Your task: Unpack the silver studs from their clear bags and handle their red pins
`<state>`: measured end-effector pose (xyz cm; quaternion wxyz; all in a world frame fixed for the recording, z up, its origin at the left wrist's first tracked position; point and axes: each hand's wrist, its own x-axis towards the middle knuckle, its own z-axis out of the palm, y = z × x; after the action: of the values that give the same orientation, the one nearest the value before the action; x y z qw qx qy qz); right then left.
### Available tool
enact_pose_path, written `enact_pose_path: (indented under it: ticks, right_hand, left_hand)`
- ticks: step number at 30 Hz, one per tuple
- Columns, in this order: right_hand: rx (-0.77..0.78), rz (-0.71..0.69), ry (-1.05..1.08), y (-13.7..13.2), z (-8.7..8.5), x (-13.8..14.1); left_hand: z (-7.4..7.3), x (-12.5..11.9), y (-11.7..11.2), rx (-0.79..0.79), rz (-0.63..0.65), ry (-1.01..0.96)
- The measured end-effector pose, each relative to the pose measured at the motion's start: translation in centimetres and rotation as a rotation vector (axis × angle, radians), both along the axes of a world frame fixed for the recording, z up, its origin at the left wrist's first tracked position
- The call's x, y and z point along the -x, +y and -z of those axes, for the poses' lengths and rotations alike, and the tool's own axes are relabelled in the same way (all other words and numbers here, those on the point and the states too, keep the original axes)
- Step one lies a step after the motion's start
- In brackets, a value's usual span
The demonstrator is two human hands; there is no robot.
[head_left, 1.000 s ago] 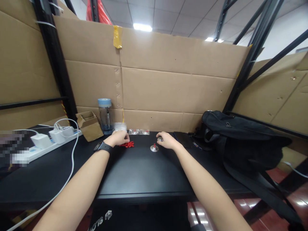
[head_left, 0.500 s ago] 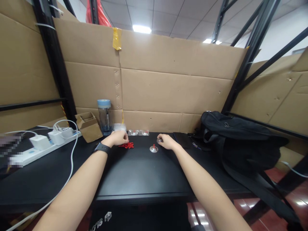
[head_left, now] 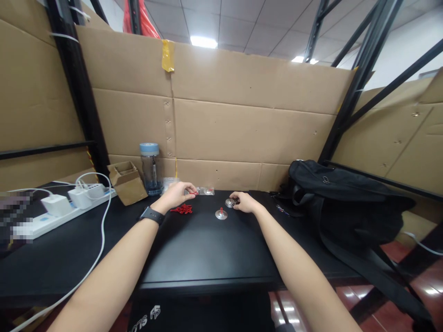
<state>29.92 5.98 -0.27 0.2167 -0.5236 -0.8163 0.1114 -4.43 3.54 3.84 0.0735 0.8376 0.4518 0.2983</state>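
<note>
My left hand (head_left: 179, 193), with a dark watch on the wrist, pinches a small red hook (head_left: 194, 193) between thumb and fingertips. Below it lies a pile of red hooks (head_left: 182, 209) on the black table. My right hand (head_left: 243, 202) grips a clear suction cup (head_left: 230, 203) by its side, close to the tabletop. Just in front of that stands another clear suction cup (head_left: 221, 214) with a red piece on top. Behind my left hand, clear packs of suction cups (head_left: 208, 191) lie along the back, partly covered by my fingers.
At the back left stand a blue-lidded bottle (head_left: 151, 168) and an open small cardboard box (head_left: 128, 183). A white power strip (head_left: 65, 212) with chargers and a cable lies left. A black bag (head_left: 349, 207) sits right. Cardboard (head_left: 221, 120) walls the back.
My left hand has risen from the red pile and moved right, now with a red hook in its fingers. My right hand has shifted slightly right, showing more of the suction cup.
</note>
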Motion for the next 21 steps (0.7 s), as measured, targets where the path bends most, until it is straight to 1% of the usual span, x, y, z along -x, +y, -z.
enact_pose_path:
  ticks: [4, 7, 9, 11, 13, 16, 18, 21]
  right_hand:
    - [0.036, -0.030, 0.015, 0.1, 0.1, -0.3]
    - [0.044, -0.001, 0.034, 0.0, -0.2, -0.6]
    - [0.009, 0.023, 0.069, -0.2, -0.5, -0.6]
    - [-0.045, -0.005, 0.155, -0.6, -0.9, -0.1]
    - [-0.080, -0.086, 0.301, -1.1, -1.4, 1.0]
    - [-0.055, -0.223, 0.560, -2.4, -2.0, 3.6]
    - [-0.038, -0.271, 0.683, -3.4, -2.3, 5.5]
    - [-0.032, -0.291, 0.788, -4.7, -2.6, 7.5]
  left_hand:
    - [0.1, -1.3, -0.6, -0.001, -0.018, -0.021]
    - [0.1, -2.4, -1.2, 0.008, -0.027, -0.038]
    - [0.1, -3.2, -1.6, -0.004, -0.036, -0.042]
    - [0.1, -3.9, -1.9, -0.040, -0.032, -0.052]
    - [0.2, -4.4, -2.2, -0.103, -0.033, -0.072]
    - [0.3, -5.2, -2.6, -0.197, -0.075, -0.096]
    - [0.3, -5.6, -2.8, -0.238, -0.096, -0.111]
    - [0.3, -6.0, -3.2, -0.281, -0.104, -0.138]
